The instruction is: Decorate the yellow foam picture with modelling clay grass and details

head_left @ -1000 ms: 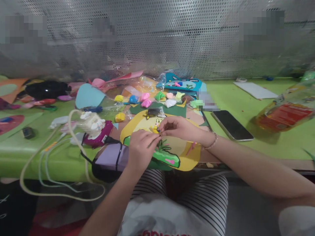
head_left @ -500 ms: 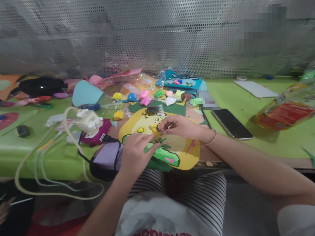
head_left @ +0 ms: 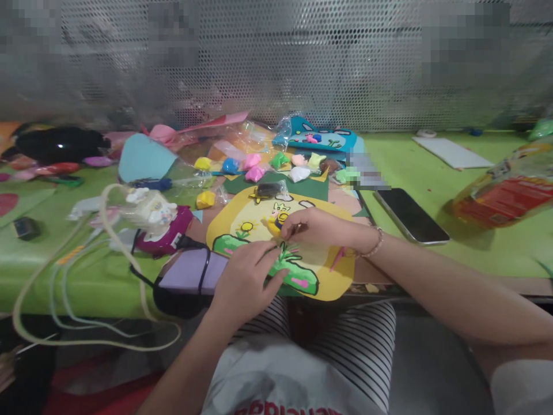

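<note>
A yellow rounded paper cutout (head_left: 326, 285) lies at the table's front edge. It bears a long green clay strip (head_left: 307, 281) with black outline and pink spots, and a small sun-like clay flower (head_left: 246, 227). My right hand (head_left: 313, 230) bends over a small yellow and blue clay figure (head_left: 279, 221) with one round eye, fingertips pinched together at its right edge. What those fingertips hold, if anything, is hidden. My left hand (head_left: 250, 274) rests over the green strip, fingers stretched out and thumb apart, with nothing visible in it.
Behind the cutout lie several colored clay lumps (head_left: 254, 173) in clear wrap. A purple case (head_left: 185, 271) and a looped cord (head_left: 26, 288) are at left. A phone (head_left: 412, 216) and a tilted bottle (head_left: 505, 196) are at right. A perforated metal panel (head_left: 268, 63) stands behind.
My left hand has drawn back slightly from the clay figure and moved a little right and down. My right hand stays at the figure, which now shows more clearly.
</note>
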`<state>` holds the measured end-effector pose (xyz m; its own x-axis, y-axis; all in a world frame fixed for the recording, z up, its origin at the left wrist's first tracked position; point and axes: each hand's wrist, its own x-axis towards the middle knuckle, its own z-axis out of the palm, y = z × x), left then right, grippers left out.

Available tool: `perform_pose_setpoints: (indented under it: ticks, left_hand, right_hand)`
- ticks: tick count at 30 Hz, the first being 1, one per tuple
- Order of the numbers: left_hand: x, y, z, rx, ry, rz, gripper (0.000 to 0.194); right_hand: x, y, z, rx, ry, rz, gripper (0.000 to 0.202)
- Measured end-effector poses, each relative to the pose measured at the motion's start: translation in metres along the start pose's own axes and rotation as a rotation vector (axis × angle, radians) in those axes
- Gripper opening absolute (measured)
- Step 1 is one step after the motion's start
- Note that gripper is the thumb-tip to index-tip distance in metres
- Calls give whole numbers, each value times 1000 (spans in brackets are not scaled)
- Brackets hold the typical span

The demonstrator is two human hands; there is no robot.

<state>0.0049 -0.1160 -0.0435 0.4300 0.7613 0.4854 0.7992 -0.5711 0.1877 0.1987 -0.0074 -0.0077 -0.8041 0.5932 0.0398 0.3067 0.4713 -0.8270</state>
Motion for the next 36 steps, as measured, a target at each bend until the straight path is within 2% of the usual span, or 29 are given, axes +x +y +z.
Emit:
perform_pose_setpoints:
  ticks: [13, 24, 36]
  left_hand:
    - [0, 1, 2, -23, 21, 3, 26]
    - [0, 0, 3, -36, -24, -34, 28]
    - [0, 0, 3, -26, -33, -36, 28]
  right_hand:
    - [2, -6, 2, -142, 44, -16, 13]
    - [1, -5, 2, -145, 30, -2, 18]
    - [4, 5, 4, -154, 47, -83, 19]
